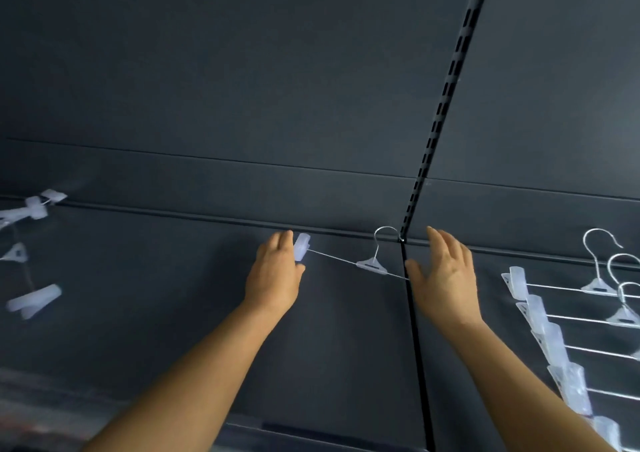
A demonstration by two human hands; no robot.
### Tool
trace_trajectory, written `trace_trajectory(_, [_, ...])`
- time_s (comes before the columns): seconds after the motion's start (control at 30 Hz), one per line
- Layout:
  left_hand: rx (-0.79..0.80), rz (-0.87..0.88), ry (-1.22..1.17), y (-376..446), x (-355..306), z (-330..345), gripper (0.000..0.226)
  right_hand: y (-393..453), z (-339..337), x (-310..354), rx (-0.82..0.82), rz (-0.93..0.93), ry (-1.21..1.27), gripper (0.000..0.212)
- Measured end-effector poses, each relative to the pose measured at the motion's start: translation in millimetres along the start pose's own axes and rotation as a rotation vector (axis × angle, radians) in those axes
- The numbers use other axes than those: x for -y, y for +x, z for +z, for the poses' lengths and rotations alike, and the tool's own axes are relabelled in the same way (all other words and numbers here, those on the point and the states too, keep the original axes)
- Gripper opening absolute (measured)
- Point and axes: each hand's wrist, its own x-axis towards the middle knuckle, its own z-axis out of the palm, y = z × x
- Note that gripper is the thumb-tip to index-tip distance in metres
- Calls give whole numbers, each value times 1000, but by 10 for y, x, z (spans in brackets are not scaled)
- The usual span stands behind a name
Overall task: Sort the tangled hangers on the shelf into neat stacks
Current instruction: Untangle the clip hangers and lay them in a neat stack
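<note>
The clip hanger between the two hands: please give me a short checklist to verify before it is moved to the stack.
1. Left hand has a grip on the left clip: ok.
2. Right hand grips the other end: not ok, fingers straight.
3. Clip hanger free of other hangers: ok.
4. Right clip visible: cannot tell, hidden by the hand.
5. Neat stack ready on the right: ok.

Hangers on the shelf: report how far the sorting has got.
Done: a neat overlapping row of clip hangers lies on the right of the dark shelf. In hand: the left hand pinches one end clip of a single clip hanger; the right hand is open at its other end. Left: loose, blurred hangers at far left.
</note>
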Motion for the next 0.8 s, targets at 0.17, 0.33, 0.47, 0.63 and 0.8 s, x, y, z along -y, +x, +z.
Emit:
trace_trajectory(0.17, [39,-14,57,-183,83,-162,61,-137,175,408,146,-222,14,49])
trace_trajectory(0.33, [-9,-34,114,-434,399,-444,58,-311,397,928,349,-400,-17,52])
trace_trajectory(0.47, [-56,-43,196,-688,854,-709,56,-491,599,1407,472,-499,-45,55])
trace_trajectory(0.63, [-114,-91,227,-953,1549,-1102,56,-753,857,2085,523,-568,-21,57])
trace_trajectory(0.8, [-153,-127,235,-1029,2321,-1535,56,-1021,1159,2874,543,-595,21,56])
